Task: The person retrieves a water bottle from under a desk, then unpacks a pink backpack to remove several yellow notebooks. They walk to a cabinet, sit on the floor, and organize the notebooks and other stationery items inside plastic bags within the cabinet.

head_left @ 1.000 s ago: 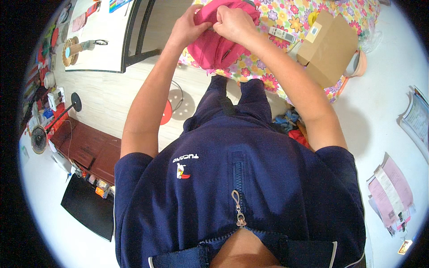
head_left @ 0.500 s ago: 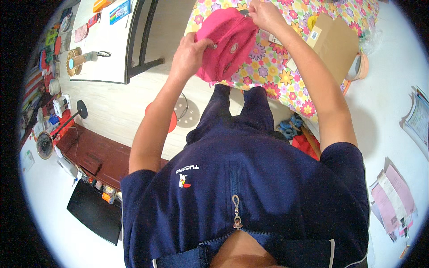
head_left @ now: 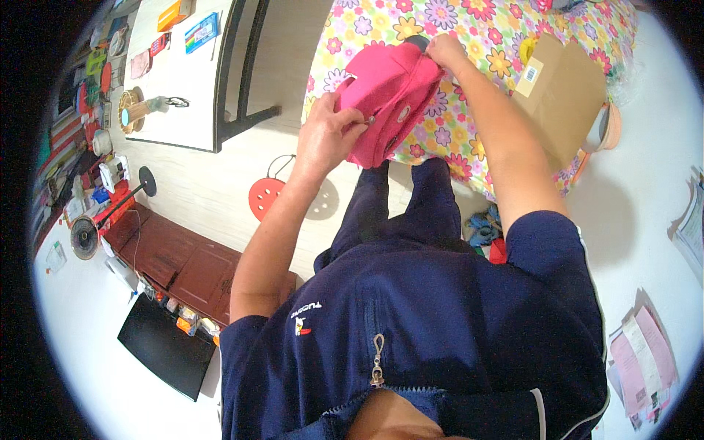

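A bright pink fabric bag [head_left: 389, 92] with a pale oval patch is held between my hands, above the near side of the flower-patterned cover [head_left: 499, 62]. On its left side, my left hand [head_left: 330, 136] is closed with thumb and fingers on the fabric, close to a small light spot that may be a zipper pull. At its far right corner my right hand [head_left: 446, 53] pinches the edge, beside a dark grey part [head_left: 418, 42] sticking out behind. What is inside the bag cannot be seen.
A brown cardboard piece [head_left: 565, 99] lies on the cover at right, with a yellow ring [head_left: 526, 50] behind it. At left stands a white table [head_left: 191, 121] with boxes and glasses. Below it are a red round stool [head_left: 265, 198] and a dark red cabinet [head_left: 191, 257].
The bag has turned, so its narrow right side slants more toward me. My left hand has shifted along its side, and my right hand still grips the far corner. The whole view has shifted slightly.
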`<state>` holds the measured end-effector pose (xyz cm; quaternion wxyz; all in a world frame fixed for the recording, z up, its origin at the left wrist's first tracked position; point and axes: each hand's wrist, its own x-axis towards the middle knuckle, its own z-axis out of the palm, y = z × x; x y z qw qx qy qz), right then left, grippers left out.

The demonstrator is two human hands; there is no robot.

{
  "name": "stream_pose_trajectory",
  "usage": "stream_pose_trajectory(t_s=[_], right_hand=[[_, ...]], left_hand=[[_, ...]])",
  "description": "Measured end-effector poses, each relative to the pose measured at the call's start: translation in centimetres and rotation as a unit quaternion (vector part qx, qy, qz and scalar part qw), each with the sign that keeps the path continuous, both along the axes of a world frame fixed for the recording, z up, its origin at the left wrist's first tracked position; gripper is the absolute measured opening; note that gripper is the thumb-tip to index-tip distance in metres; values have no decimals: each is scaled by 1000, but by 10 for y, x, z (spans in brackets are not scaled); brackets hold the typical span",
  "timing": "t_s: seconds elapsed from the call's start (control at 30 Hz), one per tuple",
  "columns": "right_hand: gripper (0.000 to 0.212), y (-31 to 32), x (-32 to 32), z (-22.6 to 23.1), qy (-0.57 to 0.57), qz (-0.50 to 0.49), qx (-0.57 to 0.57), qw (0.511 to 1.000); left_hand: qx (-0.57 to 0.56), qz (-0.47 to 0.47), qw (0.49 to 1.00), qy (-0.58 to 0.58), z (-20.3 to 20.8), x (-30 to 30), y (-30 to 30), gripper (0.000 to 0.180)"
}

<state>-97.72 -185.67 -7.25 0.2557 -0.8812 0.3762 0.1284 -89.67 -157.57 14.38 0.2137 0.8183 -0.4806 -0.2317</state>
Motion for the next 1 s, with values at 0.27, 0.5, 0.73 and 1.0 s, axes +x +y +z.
stream_pose_trajectory(t_s=[0.27, 0.5, 0.73, 1.0], right_hand=[[46, 39, -4, 86, -268, -67, 38, 960], [43, 103, 4, 159, -323, 223, -79, 916], [22, 77, 62, 157, -302, 211, -42, 929], [29, 99, 98, 157, -212, 198, -28, 957]], left_hand=[[-64, 23, 992, -107, 2, -7, 4, 11], [-90, -2, 983, -162, 12, -25, 5, 8], [-5, -130, 972, -194, 3, -3, 42, 11], [115, -19, 990, -74, -76, 6, 121, 7]])
